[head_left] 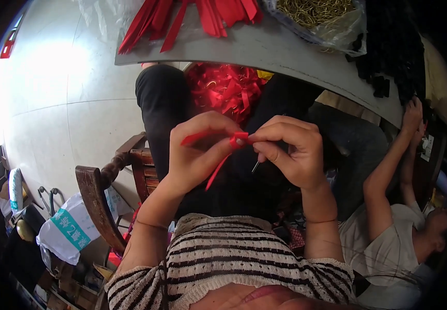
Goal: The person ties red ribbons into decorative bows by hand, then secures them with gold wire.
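Observation:
A red ribbon (pixel 238 139) is folded into a small loop between my two hands, above my lap. My left hand (pixel 197 147) pinches the loop, and one ribbon tail lies across its palm while another hangs below the fingers. My right hand (pixel 293 147) meets the loop with thumb and forefinger. From beneath its fingers sticks a thin metal rod (pixel 256 166), perhaps a needle-like tool; its upper part is hidden. Beyond my hands, between my knees, a container full of red ribbon pieces (pixel 223 90) with some gold-coloured bits shows under the table edge.
On the grey table (pixel 280 49) lie red ribbon strips (pixel 213 18) and a plastic-lined container of gold-coloured rings (pixel 316 13). Black pieces (pixel 381 85) are heaped at the right. A co-worker (pixel 391 237) sits close on my right. A wooden chair (pixel 97 201) stands at my left.

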{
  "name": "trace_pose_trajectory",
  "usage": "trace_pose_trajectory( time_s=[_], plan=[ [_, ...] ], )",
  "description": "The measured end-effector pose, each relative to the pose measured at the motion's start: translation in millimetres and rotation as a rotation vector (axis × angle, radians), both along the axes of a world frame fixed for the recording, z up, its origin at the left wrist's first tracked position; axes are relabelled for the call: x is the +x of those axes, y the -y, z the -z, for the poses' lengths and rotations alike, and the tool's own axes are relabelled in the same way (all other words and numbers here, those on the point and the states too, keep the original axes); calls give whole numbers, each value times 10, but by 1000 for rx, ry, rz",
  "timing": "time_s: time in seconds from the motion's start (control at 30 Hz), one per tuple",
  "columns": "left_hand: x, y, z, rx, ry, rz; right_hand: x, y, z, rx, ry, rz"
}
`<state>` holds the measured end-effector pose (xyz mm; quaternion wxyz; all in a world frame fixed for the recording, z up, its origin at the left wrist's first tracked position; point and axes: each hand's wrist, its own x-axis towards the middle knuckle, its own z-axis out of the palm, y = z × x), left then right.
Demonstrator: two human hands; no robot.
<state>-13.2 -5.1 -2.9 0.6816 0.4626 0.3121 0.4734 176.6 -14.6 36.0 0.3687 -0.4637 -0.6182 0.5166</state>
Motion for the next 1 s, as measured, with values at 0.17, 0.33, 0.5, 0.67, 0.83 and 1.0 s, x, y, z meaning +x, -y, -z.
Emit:
trace_pose_trajectory(
  time_s=[0.17,0.33,0.5,0.67,0.83,1.0],
  plan=[
    [12,-1,-48,191,-246,-9,296,-570,-212,205,329,344],
    [24,50,-153,79,-292,26,665,-1383,79,735,1211,283],
    [24,10,-111,153,-239,1,790,-1455,-6,664,985,438],
    [53,-33,-101,126,-222,41,844,-1510,-55,697,747,541],
    [102,-75,-107,17,-162,41,1068,-1549,-100,426,272,641],
    [96,-104,-37,66,-208,51,1045,-1559,-151,451,566,450]
  ],
)
